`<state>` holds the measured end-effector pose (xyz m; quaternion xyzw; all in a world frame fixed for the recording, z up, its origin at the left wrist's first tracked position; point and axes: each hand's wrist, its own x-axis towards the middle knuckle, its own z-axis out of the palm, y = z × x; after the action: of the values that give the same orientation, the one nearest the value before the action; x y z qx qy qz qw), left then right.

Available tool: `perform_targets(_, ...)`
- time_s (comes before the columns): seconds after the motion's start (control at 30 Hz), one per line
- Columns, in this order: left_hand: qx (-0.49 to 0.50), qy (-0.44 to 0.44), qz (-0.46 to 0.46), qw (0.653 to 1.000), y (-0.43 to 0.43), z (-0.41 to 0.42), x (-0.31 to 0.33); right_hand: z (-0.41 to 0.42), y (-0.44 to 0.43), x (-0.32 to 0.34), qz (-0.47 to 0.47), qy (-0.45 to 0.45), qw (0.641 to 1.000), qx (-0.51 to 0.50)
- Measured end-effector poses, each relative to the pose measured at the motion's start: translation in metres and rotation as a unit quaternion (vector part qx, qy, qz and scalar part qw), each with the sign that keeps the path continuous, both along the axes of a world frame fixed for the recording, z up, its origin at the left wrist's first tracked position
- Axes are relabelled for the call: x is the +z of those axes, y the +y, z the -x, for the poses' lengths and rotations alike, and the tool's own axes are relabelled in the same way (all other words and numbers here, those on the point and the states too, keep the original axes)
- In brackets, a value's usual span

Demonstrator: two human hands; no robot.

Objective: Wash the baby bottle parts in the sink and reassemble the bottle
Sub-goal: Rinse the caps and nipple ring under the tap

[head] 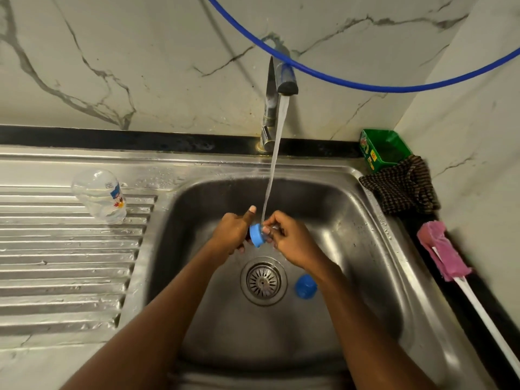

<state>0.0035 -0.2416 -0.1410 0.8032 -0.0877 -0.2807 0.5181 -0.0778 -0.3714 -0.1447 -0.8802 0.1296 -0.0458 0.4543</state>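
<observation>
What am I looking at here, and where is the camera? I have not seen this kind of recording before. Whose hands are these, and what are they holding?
There is no machine here. This is one picture from a camera worn on a person's head, looking down into a steel sink. The left hand grips a blue screw ring under water running from the tap. The right hand pinches the ring's open end, where something clear may sit; it is too small to tell. A blue cap lies in the basin beside the drain. The clear bottle sits on the ribbed draining board. On the right counter are a pink brush, a checked cloth and a green box.
</observation>
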Motion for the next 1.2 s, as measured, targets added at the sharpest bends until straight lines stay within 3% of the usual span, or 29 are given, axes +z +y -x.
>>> perform_targets(0.1, 0.025, -0.055, -0.013, 0.998, 0.017, 0.009, 0.010, 0.013, 0.000, 0.013, 0.010, -0.005, 0.999, -0.035)
perform_targets(0.2, 0.074, -0.076, -0.011, 0.994, 0.033, 0.020, 0.016, 0.025, 0.014, 0.012, -0.099, 0.009, 0.987, -0.125)
perform_targets(0.23, 0.073, -0.081, -0.020, 0.994, 0.039, 0.023, 0.018, 0.030, 0.019, 0.004, -0.122, 0.044, 0.982, -0.139)
perform_targets(0.33, 0.048, -0.087, -0.073, 0.992, 0.052, 0.037, 0.020, 0.052, 0.028, -0.015, -0.004, 0.208, 0.965, -0.160)
perform_targets(0.43, 0.045, -0.123, -0.065, 0.989, 0.063, 0.054, 0.029, 0.071, 0.036, -0.003, -0.043, 0.085, 0.958, -0.271)
perform_targets(0.47, 0.041, -0.128, -0.062, 0.989, 0.067, 0.058, 0.033, 0.075, 0.040, 0.000, -0.046, 0.082, 0.960, -0.265)
perform_targets(0.53, 0.017, -0.127, -0.078, 0.989, 0.072, 0.063, 0.036, 0.086, 0.043, -0.001, -0.016, 0.166, 0.963, -0.210)
perform_targets(0.6, 0.003, -0.126, -0.099, 0.987, 0.075, 0.067, 0.038, 0.090, 0.042, 0.002, -0.007, 0.174, 0.956, -0.236)
perform_targets(0.73, 0.037, -0.167, -0.058, 0.984, 0.078, 0.070, 0.051, 0.079, 0.054, 0.036, -0.050, 0.007, 0.961, -0.272)
perform_targets(0.87, 0.031, -0.142, -0.053, 0.988, 0.078, 0.075, 0.066, 0.081, 0.058, 0.036, -0.043, 0.093, 0.967, -0.231)
perform_targets(0.97, 0.062, -0.150, -0.007, 0.987, 0.081, 0.075, 0.071, 0.080, 0.059, 0.049, -0.063, -0.002, 0.961, -0.268)
perform_targets(1.1, -0.006, -0.131, -0.066, 0.989, 0.090, 0.075, 0.073, 0.085, 0.063, 0.044, -0.021, 0.092, 0.971, -0.221)
perform_targets(1.2, 0.028, -0.158, -0.047, 0.986, 0.102, 0.075, 0.084, 0.079, 0.073, 0.054, -0.011, 0.064, 0.978, -0.196)
